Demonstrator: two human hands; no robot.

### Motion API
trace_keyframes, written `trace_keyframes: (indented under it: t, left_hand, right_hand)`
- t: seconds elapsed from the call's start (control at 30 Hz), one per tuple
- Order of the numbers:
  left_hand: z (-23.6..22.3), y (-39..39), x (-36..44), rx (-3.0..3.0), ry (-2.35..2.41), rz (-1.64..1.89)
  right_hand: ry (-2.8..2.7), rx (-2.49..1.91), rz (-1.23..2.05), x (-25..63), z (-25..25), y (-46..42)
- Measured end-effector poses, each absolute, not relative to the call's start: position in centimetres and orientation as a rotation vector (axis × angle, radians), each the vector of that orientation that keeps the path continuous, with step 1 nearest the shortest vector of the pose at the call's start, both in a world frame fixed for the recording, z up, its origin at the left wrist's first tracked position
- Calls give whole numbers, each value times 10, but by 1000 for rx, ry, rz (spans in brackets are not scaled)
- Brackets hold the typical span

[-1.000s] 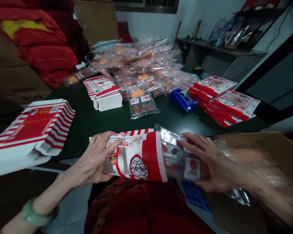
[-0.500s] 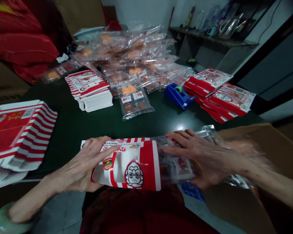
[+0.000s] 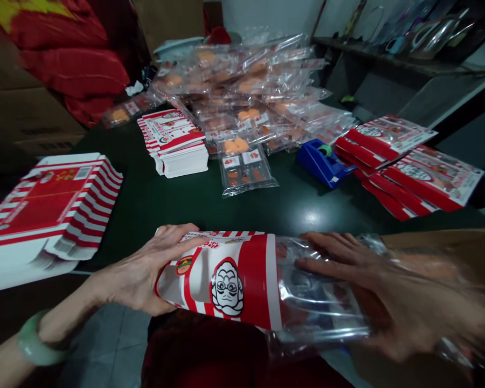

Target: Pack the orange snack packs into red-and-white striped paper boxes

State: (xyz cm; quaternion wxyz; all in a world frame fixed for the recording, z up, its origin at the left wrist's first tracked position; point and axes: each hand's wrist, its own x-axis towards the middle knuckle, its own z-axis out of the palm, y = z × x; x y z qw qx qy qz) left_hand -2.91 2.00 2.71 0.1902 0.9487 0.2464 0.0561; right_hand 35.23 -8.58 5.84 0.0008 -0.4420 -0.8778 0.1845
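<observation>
My left hand (image 3: 145,272) is closed around the left end of a red-and-white printed carton (image 3: 258,285) with a cut-out window and a cartoon face. The carton lies on its side at the table's front edge, its open end facing right. A clear plastic packet (image 3: 317,307) sticks out of that open end; how far it reaches inside is hidden. My right hand (image 3: 364,280), blurred, grips the packet with its thumb underneath. Beyond my hands, another clear packet (image 3: 246,167) with orange food-shaped pieces lies flat on the dark green table (image 3: 242,207).
A heap of clear packets (image 3: 258,86) covers the back. Folded cartons (image 3: 60,199) lie at the left, and smaller printed cartons (image 3: 181,156) stand stacked behind. A blue tape dispenser (image 3: 323,164) sits beside piled red cartons (image 3: 412,167). An open cardboard box (image 3: 440,242) stands at front right.
My right hand has shifted right, away from the carton's open end, and more of the clear packet shows between them. My left hand keeps its hold. The view has turned somewhat left.
</observation>
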Motion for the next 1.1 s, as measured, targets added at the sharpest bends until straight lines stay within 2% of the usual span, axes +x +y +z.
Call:
trace_keyframes:
  t: [0.13,0.27,0.53,0.77,0.93,1.1]
  left_hand:
    - [24,20,-34,2673,693,225]
    - [26,22,-40,2632,739,283]
    - [33,22,-38,2713,803,282]
    - [26,25,-27,2875,816,238]
    - [26,26,-27,2860,752,255]
    - [25,22,-24,2840,672,181]
  right_hand:
    - [-2742,-1418,517,365,49,-90]
    - [-2552,-1584,316,367,45,-98]
    - [-2275,-1672,0,326,48,-99]
    - [-2430,-1453,108,323,37,-103]
    - [-2553,-1276,421,326,42,-94]
    - [-2539,-1322,527,311,42,-78]
